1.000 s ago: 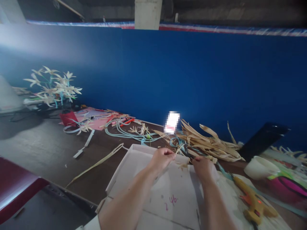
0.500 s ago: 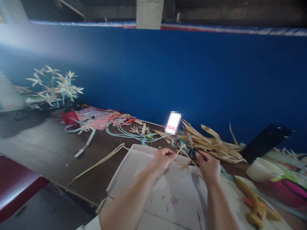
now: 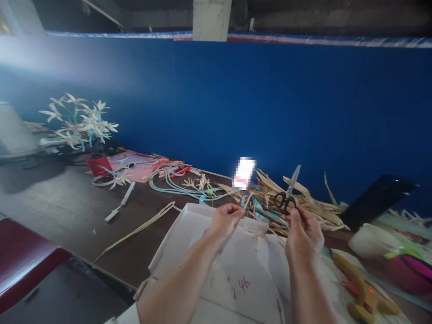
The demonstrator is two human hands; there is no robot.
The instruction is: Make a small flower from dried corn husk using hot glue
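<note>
My right hand (image 3: pixel 305 229) is closed on the black handles of a pair of scissors (image 3: pixel 292 184), whose blades point up and look closed. My left hand (image 3: pixel 227 219) pinches a thin pale strip of dried husk (image 3: pixel 248 202) above the far edge of a white cardboard box lid (image 3: pixel 202 216). Small cut husk pieces (image 3: pixel 259 235) lie on the lid just below and right of my left hand. Behind the scissors rests a heap of dried corn husks (image 3: pixel 310 204). The lid carries handwritten red marks.
A yellow glue gun (image 3: pixel 362 288) with a lit red light lies at right, near a white cup (image 3: pixel 373 240). A lit phone (image 3: pixel 244 173) leans at the blue wall. Pale-green cord (image 3: pixel 168 182) and a husk-flower arrangement (image 3: pixel 83 121) are to the left.
My right hand has moved right with the scissors, away from my left hand, and the scissors now point upward. My left hand has shifted slightly left, keeping its pinch.
</note>
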